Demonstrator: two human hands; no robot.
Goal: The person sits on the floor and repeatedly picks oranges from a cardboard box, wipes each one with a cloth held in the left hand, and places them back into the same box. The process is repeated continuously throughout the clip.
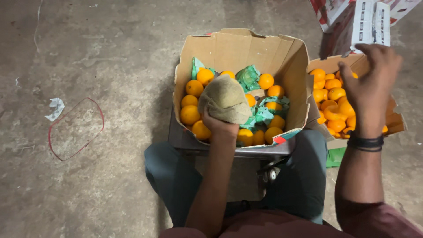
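Holding cloth (225,99) over oranges (190,114) — cardboard box (240,48)

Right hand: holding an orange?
No. The right hand is raised with fingers spread and nothing in it, above the side box of oranges.

Matt tan cloth (225,99), coarse weave. Brown corrugated cardboard box (240,48), dull, creased. Oranges (190,114): dimpled skin, slight sheen. Crinkled green paper wrap (249,77). Rough grey concrete floor (101,176), stained. Black wristband (365,142), rubbery look.
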